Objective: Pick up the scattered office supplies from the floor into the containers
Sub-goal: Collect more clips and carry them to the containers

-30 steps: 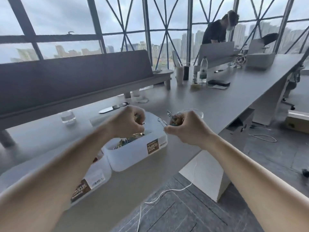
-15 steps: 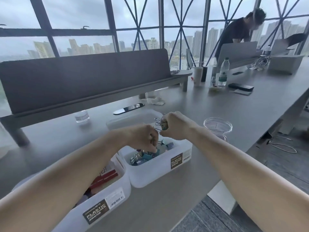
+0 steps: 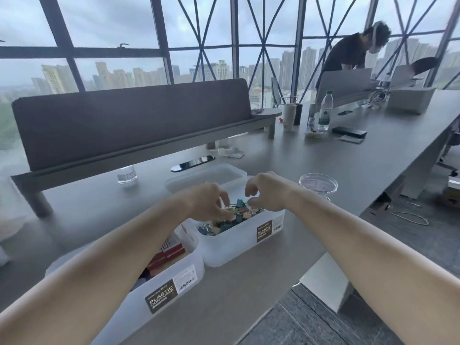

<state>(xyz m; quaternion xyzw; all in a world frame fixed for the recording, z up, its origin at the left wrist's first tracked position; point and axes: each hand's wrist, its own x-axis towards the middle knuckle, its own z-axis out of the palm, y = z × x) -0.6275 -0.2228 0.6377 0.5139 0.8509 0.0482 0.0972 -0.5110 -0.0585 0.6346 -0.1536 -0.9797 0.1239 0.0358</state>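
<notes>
A plastic container (image 3: 231, 242) heaped with coloured binder clips (image 3: 239, 216) stands near the front edge of the worktop (image 3: 224, 310). Both hands are over it. The right hand (image 3: 267, 191) hangs with its fingers loosely curled and holds nothing. The left hand (image 3: 211, 202) dips its fingertips among the clips; I cannot tell whether it pinches one. A second container (image 3: 174, 282) with red items sits just beside it, toward the left.

You have three white plastic boxes on the table (image 3: 348, 165): the near container (image 3: 189, 267), the middle container (image 3: 236, 245) and the far container (image 3: 199, 179). The binder clips (image 3: 236, 216) are too many to count. You also have one clear dish (image 3: 318, 183), one small jar (image 3: 126, 174) and one water bottle (image 3: 324, 112).
</notes>
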